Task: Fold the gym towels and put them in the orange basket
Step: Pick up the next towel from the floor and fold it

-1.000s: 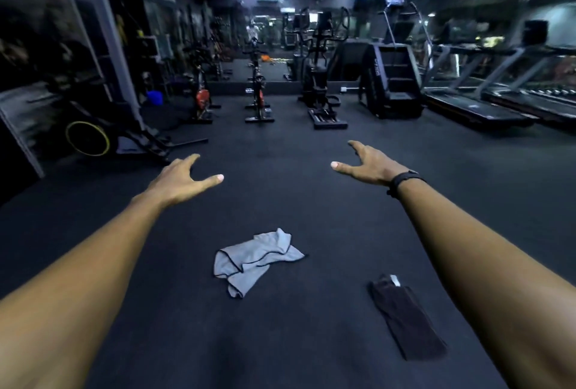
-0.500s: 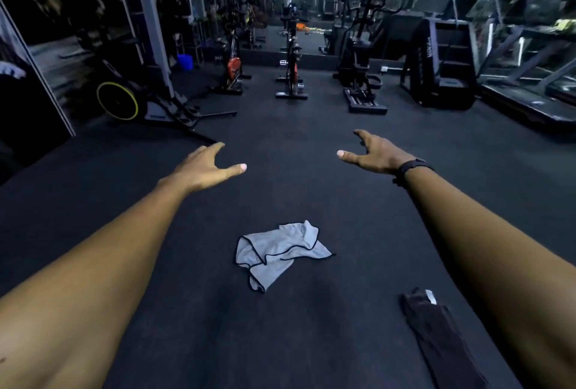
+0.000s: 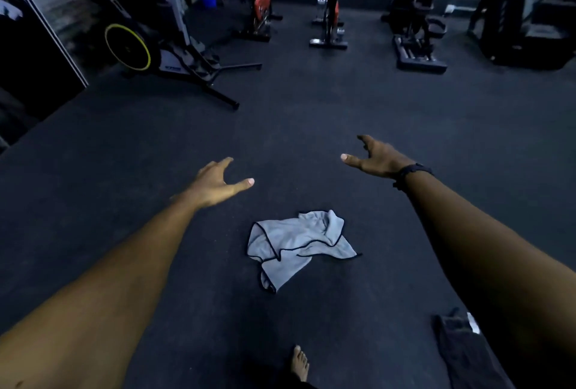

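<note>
Both hands, left hand and right hand, hover spread and empty beyond a crumpled grey towel, a dark towel lying at five o'clock on the floor.

Gym: exercise bikes, dark rubber floor.

no text can be read here (marks on the machines are blurred).
</note>
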